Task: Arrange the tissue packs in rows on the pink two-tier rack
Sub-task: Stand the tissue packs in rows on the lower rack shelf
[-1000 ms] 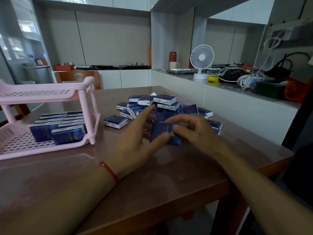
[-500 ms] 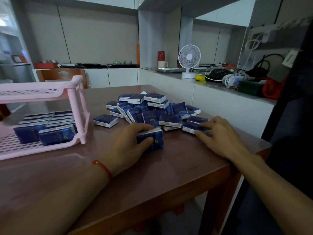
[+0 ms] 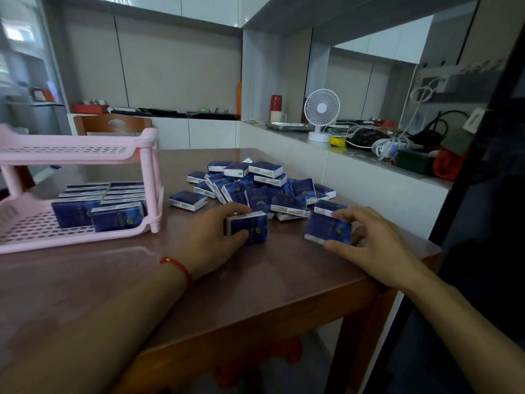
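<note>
A reddish-brown wooden table with a glossy top fills the foreground, and a wooden chair stands at its far side. White lower cabinets run along the back wall under pale grey panels, with white upper cabinets to the right. A white counter beside the table carries a small white desk fan, a red and white cup, a metal tray and tangled cables. Daylight comes from the far left
</note>
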Tool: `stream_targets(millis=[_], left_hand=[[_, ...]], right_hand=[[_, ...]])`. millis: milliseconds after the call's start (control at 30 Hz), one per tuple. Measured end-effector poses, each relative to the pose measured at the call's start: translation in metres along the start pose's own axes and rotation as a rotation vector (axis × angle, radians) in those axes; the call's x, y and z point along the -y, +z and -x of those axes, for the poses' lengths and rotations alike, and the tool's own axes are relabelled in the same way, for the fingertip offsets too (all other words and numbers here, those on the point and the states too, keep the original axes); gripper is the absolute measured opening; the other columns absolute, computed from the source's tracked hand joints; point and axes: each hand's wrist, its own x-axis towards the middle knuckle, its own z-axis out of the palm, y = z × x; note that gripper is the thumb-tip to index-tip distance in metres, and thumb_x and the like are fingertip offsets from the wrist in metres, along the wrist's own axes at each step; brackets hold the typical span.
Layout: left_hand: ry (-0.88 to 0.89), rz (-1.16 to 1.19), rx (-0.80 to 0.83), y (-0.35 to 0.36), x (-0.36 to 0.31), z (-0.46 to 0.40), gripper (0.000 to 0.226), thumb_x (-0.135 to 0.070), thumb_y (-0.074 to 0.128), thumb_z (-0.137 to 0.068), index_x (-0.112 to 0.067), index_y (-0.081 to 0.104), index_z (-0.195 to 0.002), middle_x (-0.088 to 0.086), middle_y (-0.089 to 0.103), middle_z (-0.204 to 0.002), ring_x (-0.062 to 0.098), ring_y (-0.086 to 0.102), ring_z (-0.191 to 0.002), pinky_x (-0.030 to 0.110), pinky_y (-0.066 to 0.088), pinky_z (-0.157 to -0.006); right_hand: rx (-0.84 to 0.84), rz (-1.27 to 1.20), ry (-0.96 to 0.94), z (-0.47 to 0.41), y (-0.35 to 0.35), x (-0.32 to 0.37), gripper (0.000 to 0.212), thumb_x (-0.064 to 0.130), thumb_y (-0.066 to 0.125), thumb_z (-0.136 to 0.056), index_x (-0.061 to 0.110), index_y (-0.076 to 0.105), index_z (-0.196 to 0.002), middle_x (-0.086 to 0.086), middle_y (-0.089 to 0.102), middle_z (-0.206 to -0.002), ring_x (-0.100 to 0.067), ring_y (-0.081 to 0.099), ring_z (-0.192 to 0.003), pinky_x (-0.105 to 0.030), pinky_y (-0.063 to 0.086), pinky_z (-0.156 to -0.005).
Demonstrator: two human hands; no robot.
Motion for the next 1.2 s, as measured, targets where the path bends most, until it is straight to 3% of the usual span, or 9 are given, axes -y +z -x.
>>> stream_targets(millis=[167,233,300,400,533,733,900,1067,1200], left_hand=[[-0.093,0.132,0.084,-0.008,0.002,-0.002,0.041,-0.005,0.062,-0.089,-0.031,0.067,-0.121,0.004,0.07,-0.113,0.019,0.065,-0.095,0.029,0.055,-0.083],[-0.072,0.218,0.162,-0.011,-0.001,0.001,0.037,-0.003,0.056,-0.093,-0.025,0.068,-0.12,0.0,0.069,-0.11,0.01,0.064,-0.093,0.027,0.054,-0.082],[-0.03,0.215,0.182,-0.011,0.0,0.002,0.031,-0.025,0.067,-0.09,-0.034,0.066,-0.12,-0.008,0.067,-0.113,0.004,0.063,-0.097,0.026,0.054,-0.087],[-0.043,-0.01,0.2,-0.015,0.005,0.002,0.064,-0.064,0.074,-0.067,-0.05,0.055,-0.126,-0.015,0.063,-0.122,0.004,0.062,-0.105,0.035,0.056,-0.09],[-0.02,0.056,0.182,-0.021,0.001,0.003,0.057,-0.028,0.081,-0.079,-0.03,0.058,-0.131,-0.007,0.061,-0.124,0.005,0.059,-0.106,0.029,0.054,-0.093],[-0.038,0.032,0.12,-0.056,0.01,0.029,0.064,-0.031,0.085,-0.074,-0.032,0.057,-0.132,-0.017,0.061,-0.116,-0.002,0.06,-0.102,0.018,0.055,-0.088],[-0.116,0.113,0.014,-0.12,0.032,0.063,0.054,-0.022,0.089,-0.07,-0.025,0.066,-0.119,-0.006,0.074,-0.111,0.01,0.069,-0.102,0.039,0.058,-0.091],[-0.179,-0.063,-0.145,-0.193,0.066,0.09,0.043,-0.018,0.084,-0.076,-0.026,0.064,-0.114,-0.01,0.07,-0.111,0.006,0.067,-0.099,0.03,0.059,-0.085],[-0.292,-0.159,-0.162,-0.225,0.102,0.088,0.043,-0.02,0.081,-0.079,-0.027,0.062,-0.117,-0.008,0.066,-0.111,0.008,0.064,-0.101,0.031,0.059,-0.086]], right_hand=[[0.202,-0.106,-0.211,-0.006,0.023,0.037,0.056,0.042,0.08,-0.078,0.043,0.054,-0.128,0.02,0.04,-0.123,0.003,0.05,-0.105,-0.017,0.051,-0.081],[0.228,-0.103,-0.234,-0.016,0.04,0.052,0.057,0.034,0.083,-0.077,0.042,0.051,-0.124,0.017,0.039,-0.124,0.004,0.047,-0.108,-0.014,0.048,-0.081],[0.213,-0.107,-0.252,-0.025,0.056,0.064,0.063,0.033,0.084,-0.076,0.04,0.046,-0.125,0.014,0.039,-0.125,0.002,0.046,-0.11,-0.017,0.046,-0.088],[0.199,-0.117,-0.24,-0.035,0.071,0.074,0.082,0.033,0.086,-0.074,0.037,0.036,-0.139,0.009,0.035,-0.13,-0.002,0.041,-0.116,-0.021,0.042,-0.095],[0.218,-0.145,-0.193,-0.041,0.077,0.077,0.082,0.046,0.084,-0.073,0.036,0.039,-0.141,0.012,0.044,-0.131,-0.006,0.052,-0.112,-0.029,0.051,-0.093],[0.274,-0.385,-0.201,-0.045,0.083,0.101,0.055,0.044,0.081,-0.074,0.048,0.054,-0.121,0.016,0.062,-0.12,-0.005,0.065,-0.098,-0.039,0.06,-0.084],[0.276,-0.462,-0.295,-0.048,0.108,0.167,0.055,0.039,0.079,-0.078,0.038,0.053,-0.126,0.019,0.059,-0.118,-0.005,0.064,-0.094,-0.023,0.056,-0.077],[0.003,-0.5,-0.321,-0.078,0.136,0.198,0.021,0.03,0.068,-0.09,0.023,0.065,-0.11,0.008,0.067,-0.106,-0.001,0.062,-0.074,-0.009,0.046,-0.061],[-0.23,-0.46,-0.239,-0.103,0.153,0.196,0.011,0.017,0.061,-0.093,0.016,0.064,-0.103,-0.001,0.065,-0.103,-0.012,0.06,-0.081,-0.023,0.051,-0.067]])
